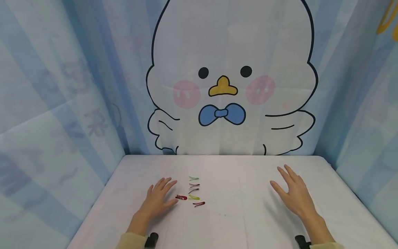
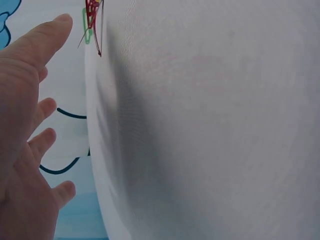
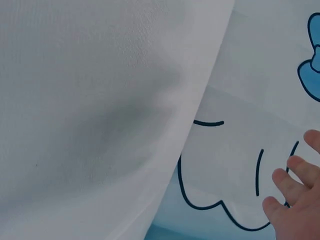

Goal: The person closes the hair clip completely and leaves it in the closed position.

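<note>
Several snap hair clips lie on the white table, left of its middle. A green hair clip [image 1: 194, 178] is farthest back. Nearer come two dark, thin hair clips, then a yellow-green hair clip [image 1: 195, 198]. A red hair clip [image 1: 181, 197] lies to the left of the yellow-green one, and a dark red hair clip [image 1: 199, 204] is nearest the front. My left hand [image 1: 158, 200] hovers beside the red clip, fingers spread, holding nothing. Far from the clips, on the right, my right hand [image 1: 294, 195] is raised above the table with spread fingers, also holding nothing.
The white-covered table [image 1: 230, 228] reaches back to a blue and white curtain [image 1: 230, 45] printed with a cartoon bird. More curtain hangs at the left and right sides. A dark strap piece [image 1: 151, 240] sits at my left wrist, another [image 1: 302, 241] at my right.
</note>
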A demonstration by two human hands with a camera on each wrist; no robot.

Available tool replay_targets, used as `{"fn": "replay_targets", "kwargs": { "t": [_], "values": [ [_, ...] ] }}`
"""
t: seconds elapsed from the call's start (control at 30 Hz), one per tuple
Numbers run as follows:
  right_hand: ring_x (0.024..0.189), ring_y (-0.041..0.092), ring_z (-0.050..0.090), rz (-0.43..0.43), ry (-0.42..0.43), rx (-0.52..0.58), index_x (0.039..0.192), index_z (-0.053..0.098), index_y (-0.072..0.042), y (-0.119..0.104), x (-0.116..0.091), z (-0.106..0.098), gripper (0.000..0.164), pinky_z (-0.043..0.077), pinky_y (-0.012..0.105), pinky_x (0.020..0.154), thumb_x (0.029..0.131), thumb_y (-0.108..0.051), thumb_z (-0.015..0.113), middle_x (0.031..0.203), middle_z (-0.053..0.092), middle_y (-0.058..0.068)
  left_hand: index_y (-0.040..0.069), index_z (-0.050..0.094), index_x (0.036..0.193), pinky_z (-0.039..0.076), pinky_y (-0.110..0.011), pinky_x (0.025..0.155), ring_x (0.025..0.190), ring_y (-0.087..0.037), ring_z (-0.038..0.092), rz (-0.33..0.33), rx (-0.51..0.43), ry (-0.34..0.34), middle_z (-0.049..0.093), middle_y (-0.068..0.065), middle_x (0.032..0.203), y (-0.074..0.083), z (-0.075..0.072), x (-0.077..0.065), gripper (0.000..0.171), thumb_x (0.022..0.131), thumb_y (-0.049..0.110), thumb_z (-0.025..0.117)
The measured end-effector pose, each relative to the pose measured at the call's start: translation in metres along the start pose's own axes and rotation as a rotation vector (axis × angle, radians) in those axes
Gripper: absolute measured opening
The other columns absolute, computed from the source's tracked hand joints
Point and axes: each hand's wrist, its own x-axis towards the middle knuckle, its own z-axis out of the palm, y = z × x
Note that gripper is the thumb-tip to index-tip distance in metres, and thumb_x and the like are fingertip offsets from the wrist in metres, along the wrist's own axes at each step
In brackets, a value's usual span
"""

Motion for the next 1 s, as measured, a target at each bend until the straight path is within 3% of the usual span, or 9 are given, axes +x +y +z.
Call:
{"fn": "replay_targets", "kwargs": {
  "t": [0.3,0.6,0.87,1.0],
  "values": [
    [0.133,0.058,0.033,0.000,0.011,0.013,0.144,0.049,0.000,-0.009,0.003,0.005,0.064,0.027,0.072,0.102,0.096,-0.037,0.068,0.154,0.034,0.029,0.018,0.060,0.137,0.029,-0.071,0.101,0.139,-0.039,0.037,0.005,-0.031,0.000,0.049,-0.013,0.146,0.000,0.003,0.005,0.057,0.086,0.034,0.081],
    [0.134,0.058,0.032,-0.006,0.011,0.024,0.143,0.050,0.001,-0.016,0.007,0.008,0.063,0.027,0.071,0.103,0.097,-0.038,0.067,0.153,0.035,0.029,0.022,0.066,0.122,0.033,-0.071,0.095,0.131,-0.037,0.043,0.042,-0.073,0.016,0.054,-0.009,0.137,-0.003,0.011,0.012,0.042,0.084,0.026,0.083],
    [0.136,0.056,0.032,0.005,0.007,0.030,0.142,0.052,0.000,-0.022,0.006,0.015,0.061,0.026,0.071,0.104,0.097,-0.040,0.066,0.154,0.035,0.028,0.019,0.069,0.106,0.030,-0.067,0.103,0.132,-0.043,0.041,-0.014,-0.230,-0.004,0.053,-0.015,0.136,0.000,0.013,0.014,0.027,0.084,0.017,0.083],
    [0.136,0.053,0.034,-0.021,0.021,0.043,0.140,0.053,0.000,-0.024,0.005,0.020,0.059,0.024,0.068,0.108,0.097,-0.038,0.067,0.152,0.038,0.027,0.020,0.068,0.100,0.030,-0.067,0.103,0.131,-0.044,0.042,-0.029,-0.249,-0.015,0.054,-0.015,0.133,-0.003,0.014,0.013,0.024,0.082,0.015,0.084]
  ]
}}
